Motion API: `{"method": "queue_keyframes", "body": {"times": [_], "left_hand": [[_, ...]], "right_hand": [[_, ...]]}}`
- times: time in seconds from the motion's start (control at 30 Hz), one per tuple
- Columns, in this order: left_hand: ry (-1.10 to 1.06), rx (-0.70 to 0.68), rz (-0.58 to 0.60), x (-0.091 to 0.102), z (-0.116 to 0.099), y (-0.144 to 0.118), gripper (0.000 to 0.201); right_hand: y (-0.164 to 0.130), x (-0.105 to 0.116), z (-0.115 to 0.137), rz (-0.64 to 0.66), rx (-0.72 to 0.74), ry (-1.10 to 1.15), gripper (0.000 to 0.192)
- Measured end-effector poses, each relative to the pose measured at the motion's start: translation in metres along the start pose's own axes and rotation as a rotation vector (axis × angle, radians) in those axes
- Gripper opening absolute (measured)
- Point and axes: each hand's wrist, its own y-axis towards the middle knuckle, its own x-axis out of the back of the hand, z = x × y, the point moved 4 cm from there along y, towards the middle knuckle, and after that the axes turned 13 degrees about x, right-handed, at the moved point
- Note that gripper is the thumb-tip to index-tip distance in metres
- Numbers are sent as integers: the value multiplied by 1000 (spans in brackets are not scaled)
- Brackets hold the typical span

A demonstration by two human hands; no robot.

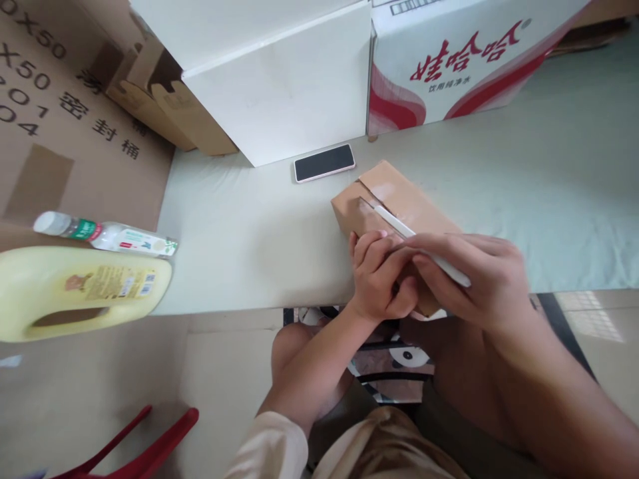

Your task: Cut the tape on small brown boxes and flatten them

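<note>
A small brown cardboard box (pixel 394 199), taped along its top, lies at the near edge of the pale green surface (pixel 239 239). My left hand (pixel 379 276) grips the box's near left side. In my right hand (pixel 474 279) I hold a thin white tool (pixel 399 225), shaped like a pen or a slim cutter. The tool's tip rests on the taped seam on top of the box.
A phone (pixel 324 162) lies face down behind the box. A plain white box (pixel 279 86) and a red-and-white printed carton (pixel 449 60) stand at the back. At left lie a yellow jug (pixel 74 293) and a small bottle (pixel 110 234), both on flattened cardboard (pixel 64 133). A red chair (pixel 140 452) is below.
</note>
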Motion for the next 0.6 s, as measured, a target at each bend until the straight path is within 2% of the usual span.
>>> {"method": "queue_keyframes", "body": {"times": [0.1, 0.3, 0.5, 0.6], "left_hand": [[19, 8, 6, 1, 1, 0, 33], [11, -19, 11, 3, -1, 4, 33], [43, -56, -7, 3, 1, 6, 37], [28, -73, -6, 3, 1, 7, 39]], "right_hand": [[0, -3, -1, 28, -13, -71, 23], [1, 0, 1, 6, 12, 14, 15], [-5, 8, 4, -176, 26, 39, 17], [-11, 17, 9, -200, -10, 54, 17]]}}
